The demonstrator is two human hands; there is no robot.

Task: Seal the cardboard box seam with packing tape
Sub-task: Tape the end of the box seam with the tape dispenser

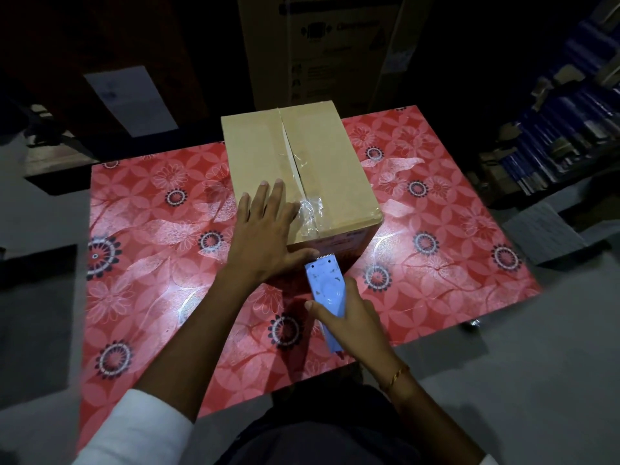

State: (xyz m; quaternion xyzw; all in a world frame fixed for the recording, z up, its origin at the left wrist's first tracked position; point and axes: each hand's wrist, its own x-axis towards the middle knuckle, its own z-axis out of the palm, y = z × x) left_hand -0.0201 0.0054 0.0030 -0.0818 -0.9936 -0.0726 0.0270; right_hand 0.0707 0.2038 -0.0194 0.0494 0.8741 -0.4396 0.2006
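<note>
A closed brown cardboard box [322, 162] stands on the red floral table [141, 250]. Its top seam [292, 152] runs from far to near, slightly gaping at the far half. Clear packing tape [310, 213] lies crumpled over the near end of the seam and down the front edge. My left hand [268, 236] rests flat on the box's near left corner, fingers spread, thumb along the front face. My right hand [349, 317] grips a blue tape dispenser [327, 288], whose toothed blade points at the box's front face, just below the taped edge.
A tall printed carton [318, 45] stands behind the table. Stacked dark blue items [570, 112] fill shelves at the right. A grey block [543, 229] sits off the table's right edge. A white paper sheet [131, 99] lies at the far left.
</note>
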